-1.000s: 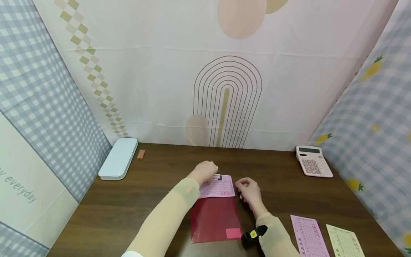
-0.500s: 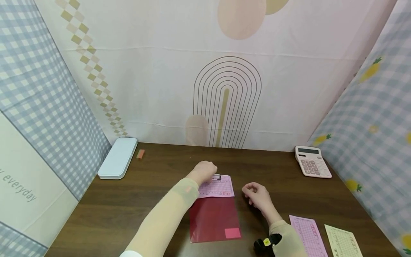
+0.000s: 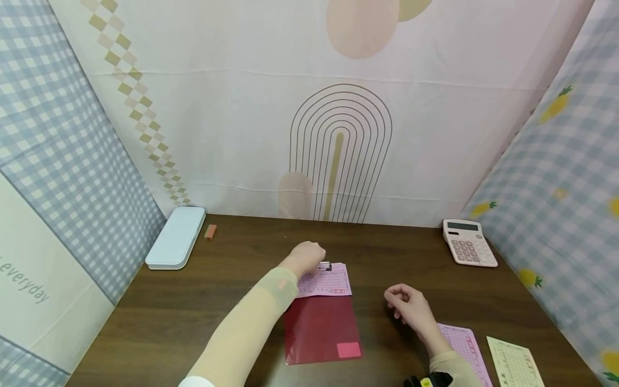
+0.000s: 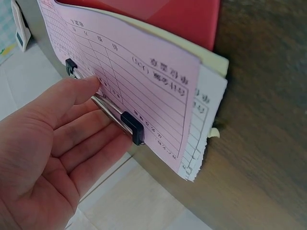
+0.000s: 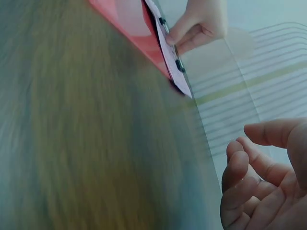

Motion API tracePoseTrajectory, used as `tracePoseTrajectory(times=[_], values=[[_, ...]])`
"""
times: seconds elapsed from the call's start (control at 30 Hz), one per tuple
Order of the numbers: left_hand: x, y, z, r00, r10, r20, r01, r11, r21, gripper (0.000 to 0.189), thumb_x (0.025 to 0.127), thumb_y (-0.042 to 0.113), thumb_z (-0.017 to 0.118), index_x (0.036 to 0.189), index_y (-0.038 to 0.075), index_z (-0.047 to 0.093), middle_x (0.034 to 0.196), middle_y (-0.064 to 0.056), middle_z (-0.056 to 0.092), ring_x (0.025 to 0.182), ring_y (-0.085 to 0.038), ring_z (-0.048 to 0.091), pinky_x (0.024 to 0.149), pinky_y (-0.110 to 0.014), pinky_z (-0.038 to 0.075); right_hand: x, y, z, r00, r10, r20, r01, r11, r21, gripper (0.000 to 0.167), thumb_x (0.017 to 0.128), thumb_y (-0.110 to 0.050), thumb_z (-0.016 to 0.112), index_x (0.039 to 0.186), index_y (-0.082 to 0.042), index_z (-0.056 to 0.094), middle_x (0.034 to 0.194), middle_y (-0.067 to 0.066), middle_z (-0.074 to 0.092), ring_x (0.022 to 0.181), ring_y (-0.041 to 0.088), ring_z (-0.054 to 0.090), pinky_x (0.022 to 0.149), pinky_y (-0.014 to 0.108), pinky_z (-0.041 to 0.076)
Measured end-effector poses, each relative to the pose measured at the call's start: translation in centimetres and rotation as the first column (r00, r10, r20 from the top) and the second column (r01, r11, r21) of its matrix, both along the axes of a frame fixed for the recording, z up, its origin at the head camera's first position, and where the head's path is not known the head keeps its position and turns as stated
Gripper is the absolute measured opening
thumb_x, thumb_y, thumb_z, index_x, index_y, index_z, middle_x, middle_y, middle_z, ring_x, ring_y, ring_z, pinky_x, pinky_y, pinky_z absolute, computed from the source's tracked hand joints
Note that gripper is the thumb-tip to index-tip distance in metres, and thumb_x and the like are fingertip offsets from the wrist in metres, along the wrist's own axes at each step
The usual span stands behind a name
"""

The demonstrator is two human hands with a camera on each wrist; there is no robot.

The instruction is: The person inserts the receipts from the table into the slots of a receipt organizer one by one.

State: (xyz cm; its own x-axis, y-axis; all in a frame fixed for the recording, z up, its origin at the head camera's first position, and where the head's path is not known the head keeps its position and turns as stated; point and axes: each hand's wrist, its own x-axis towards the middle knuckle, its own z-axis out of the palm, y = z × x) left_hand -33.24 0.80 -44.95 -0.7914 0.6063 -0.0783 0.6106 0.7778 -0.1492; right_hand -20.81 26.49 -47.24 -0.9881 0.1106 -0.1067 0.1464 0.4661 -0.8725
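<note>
A red clipboard (image 3: 319, 328) lies mid-table with a pink printed form (image 3: 336, 282) at its far end. Thumb above and fingers below, my left hand (image 3: 307, 257) pinches the metal clip (image 4: 132, 127) with black ends that holds the form. In the left wrist view, pale yellow and white sheets stick out under the pink form (image 4: 134, 72). My right hand (image 3: 411, 306) is off to the clipboard's right, above the table, its fingers loosely bent around nothing. The right wrist view shows this hand (image 5: 268, 177) apart from the clipboard.
Another pink form (image 3: 466, 349), partly behind the right forearm, and a pale yellow form (image 3: 516, 361) lie at the near right. A white calculator (image 3: 469, 243) sits at the back right. A white flat case (image 3: 178, 236) and a small orange eraser-like block (image 3: 210, 231) are at the back left.
My right hand has moved away from the clipboard, rightward and nearer to me, and its forearm now covers part of the loose pink form. The left hand keeps its hold on the clip.
</note>
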Motion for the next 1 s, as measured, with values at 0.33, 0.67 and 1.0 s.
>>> tracePoseTrajectory(times=[0.33,0.67,1.0], values=[[0.0,0.2,-0.1,1.0,-0.002,0.013,0.002,1.0,0.002,0.006,0.078,0.012,0.07,0.075,0.017,0.068,0.085,0.001,0.07,0.075,-0.014,0.063,0.072,-0.03,0.053,1.9,3.6,0.6,0.997,-0.056,0.055,0.053,0.997,0.056,0.025,0.09,-0.02,0.063,0.104,0.001,0.061,0.072,0.002,0.06,0.052,0.012,0.053,0.044,0.025,0.042],[0.0,0.3,-0.2,1.0,-0.005,0.003,0.005,1.0,0.007,0.006,0.075,0.013,0.07,0.073,0.017,0.067,0.084,0.001,0.07,0.076,-0.016,0.064,0.072,-0.031,0.053,3.5,7.9,0.5,0.989,0.006,0.144,-0.021,0.994,0.104,0.036,0.093,-0.027,0.06,0.113,0.003,0.059,0.079,0.004,0.062,0.058,0.013,0.054,0.052,0.028,0.047],[0.1,0.0,0.0,1.0,0.01,0.005,-0.01,1.0,0.012,0.006,0.075,0.012,0.07,0.072,0.016,0.067,0.084,0.001,0.07,0.073,-0.015,0.062,0.072,-0.031,0.053,4.9,11.2,0.8,0.985,0.102,0.142,-0.131,0.968,0.216,0.039,0.092,-0.026,0.062,0.117,0.004,0.062,0.079,0.003,0.065,0.061,0.008,0.052,0.053,0.027,0.048]])
